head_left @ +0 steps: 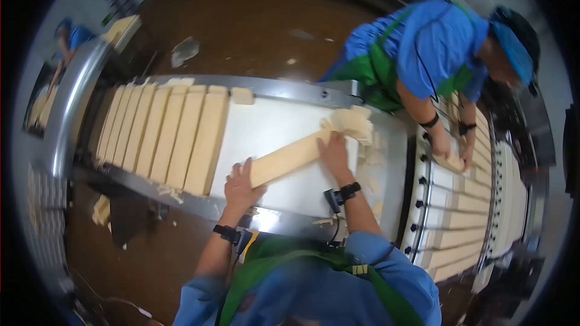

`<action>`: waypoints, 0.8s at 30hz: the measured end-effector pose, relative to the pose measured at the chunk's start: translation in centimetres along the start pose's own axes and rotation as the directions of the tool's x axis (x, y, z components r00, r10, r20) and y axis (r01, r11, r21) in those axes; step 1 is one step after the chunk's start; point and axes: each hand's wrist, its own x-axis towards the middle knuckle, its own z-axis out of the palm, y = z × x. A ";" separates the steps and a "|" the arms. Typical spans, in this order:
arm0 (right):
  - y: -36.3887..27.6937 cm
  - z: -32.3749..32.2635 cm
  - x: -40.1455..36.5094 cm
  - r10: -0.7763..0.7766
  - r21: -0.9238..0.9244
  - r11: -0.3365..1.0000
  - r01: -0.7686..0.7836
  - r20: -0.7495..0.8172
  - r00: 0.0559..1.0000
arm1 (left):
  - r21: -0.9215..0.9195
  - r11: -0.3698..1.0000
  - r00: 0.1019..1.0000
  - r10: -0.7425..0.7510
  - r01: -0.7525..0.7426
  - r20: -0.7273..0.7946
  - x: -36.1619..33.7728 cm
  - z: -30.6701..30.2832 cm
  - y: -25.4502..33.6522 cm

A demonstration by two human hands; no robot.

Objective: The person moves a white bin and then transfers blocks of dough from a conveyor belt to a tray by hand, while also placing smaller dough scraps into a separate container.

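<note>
A long, pale-yellow block [284, 160] lies at a slant over the white belt [269, 118], with one hand at each end. My left hand [243, 187] presses against its left end, fingers pointing away from me and thumb near the lower corner. Around the right end curls my right hand [334, 154], fingers on the top edge. Just beyond that hand is a heap of pale slices and scraps [352, 124]. To the left, several similar blocks [176, 136] lie side by side in a row.
A small block piece [242, 96] rests by the far metal rail [290, 89]. At right, a co-worker in blue and green [417, 48] handles a block on another conveyor [453, 217] carrying rows of blocks. A metal frame [75, 102] spans the belt's left end. Scraps litter the brown floor [241, 24].
</note>
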 end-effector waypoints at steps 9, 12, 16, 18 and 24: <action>1.7 -4.7 -7.2 0.149 0.246 0.964 -0.098 -0.200 0.968 | -0.038 0.997 0.988 0.065 -0.071 -0.140 -2.3 4.1 4.8; 5.4 -8.9 -10.1 0.238 0.317 0.939 -0.133 -0.320 0.917 | -0.081 0.982 0.960 0.148 -0.171 -0.238 -3.1 5.9 10.2; 11.6 -17.3 -13.0 0.390 0.251 0.920 -0.300 -0.548 0.740 | -0.126 0.924 0.889 0.301 -0.362 -0.344 -4.4 8.8 20.1; 20.4 -21.8 -13.0 0.392 0.251 0.919 -0.305 -0.682 0.618 | -0.129 0.867 0.845 0.421 -0.482 -0.330 -4.7 11.0 28.4; 36.0 -30.0 -12.2 0.426 0.277 0.885 -0.375 -0.808 0.407 | -0.100 0.776 0.779 0.606 -0.623 -0.160 -5.3 13.2 46.2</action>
